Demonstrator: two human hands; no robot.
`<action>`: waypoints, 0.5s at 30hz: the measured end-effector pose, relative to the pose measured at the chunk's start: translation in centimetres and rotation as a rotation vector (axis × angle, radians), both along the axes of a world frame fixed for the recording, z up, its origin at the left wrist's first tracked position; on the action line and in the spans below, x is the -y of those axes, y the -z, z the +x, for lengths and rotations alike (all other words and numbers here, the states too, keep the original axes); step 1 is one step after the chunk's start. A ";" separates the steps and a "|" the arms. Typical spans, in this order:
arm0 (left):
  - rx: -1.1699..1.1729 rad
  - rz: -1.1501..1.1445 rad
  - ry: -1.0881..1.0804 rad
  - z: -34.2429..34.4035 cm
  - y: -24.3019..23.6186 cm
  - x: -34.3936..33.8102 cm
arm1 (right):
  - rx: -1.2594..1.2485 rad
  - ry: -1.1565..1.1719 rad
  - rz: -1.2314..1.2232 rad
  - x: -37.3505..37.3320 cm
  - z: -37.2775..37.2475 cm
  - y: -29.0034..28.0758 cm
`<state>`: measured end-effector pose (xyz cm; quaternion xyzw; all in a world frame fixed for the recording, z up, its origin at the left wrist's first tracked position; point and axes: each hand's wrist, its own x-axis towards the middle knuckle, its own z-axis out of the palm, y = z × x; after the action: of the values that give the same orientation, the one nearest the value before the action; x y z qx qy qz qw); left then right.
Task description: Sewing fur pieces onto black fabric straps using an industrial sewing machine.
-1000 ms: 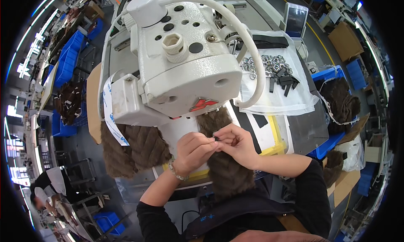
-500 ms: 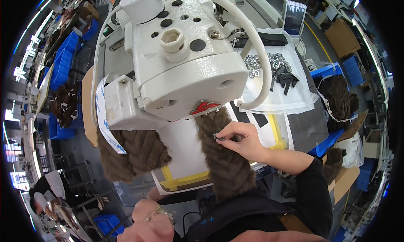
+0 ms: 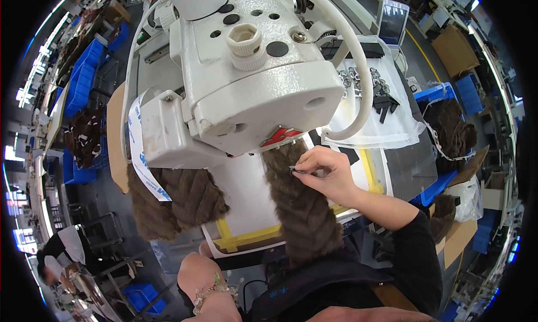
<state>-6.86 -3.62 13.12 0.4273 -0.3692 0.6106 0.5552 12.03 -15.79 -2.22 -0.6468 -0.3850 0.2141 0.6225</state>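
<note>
Dark, the small fitting (image 3: 293,170) is pinched in the right hand (image 3: 329,175) over brown fur (image 3: 307,215); probably light, stiff and slippery, it is best gripped edgewise. Whether the left hand (image 3: 217,311) grips cannot be told.

Fur strip (image 3: 305,215): dark brown is shown, crossed by a chevron pattern.
Small held piece (image 3: 300,171): black is seen, broken by a pale glint.
Second fur piece (image 3: 179,199): a similar brown is repeated in slanting bands.
Machine head (image 3: 252,95): white is dotted with round black plugs (image 3: 277,49) and marked by a red emblem (image 3: 282,135).
Paper strip (image 3: 138,145): white is printed over in blue.
Board (image 3: 245,193): white is edged with yellow tape (image 3: 246,242).
Loose metal pieces (image 3: 352,79): silver is displayed.
Tabs (image 3: 384,103): solid black is shown.
Sheet (image 3: 386,133): white is spread beneath both.
Carton (image 3: 457,47): plain tan is seen.
Right sleeve (image 3: 414,260): solid black is worn.
</note>
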 end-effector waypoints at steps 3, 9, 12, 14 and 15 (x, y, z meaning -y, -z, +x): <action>0.009 0.002 -0.012 -0.1 -0.1 0.0 | -0.033 0.066 -0.007 -0.1 0.0 0.1; 0.021 0.031 0.021 -0.2 0.0 -0.4 | 0.068 0.018 -0.007 0.1 0.6 -0.3; 0.034 0.058 0.047 0.2 0.1 -0.7 | -0.103 0.003 -0.004 -0.1 0.6 0.4; 0.052 0.058 0.023 0.4 0.2 -0.5 | -0.139 -0.012 -0.004 -0.2 0.6 0.2; -0.015 0.010 0.033 0.5 0.5 -0.3 | -0.176 -0.030 -0.004 -0.2 0.6 0.0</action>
<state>-6.35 -3.33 12.63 0.4283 -0.3752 0.5964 0.5658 12.63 -15.59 -2.25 -0.6210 -0.3381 0.2801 0.6493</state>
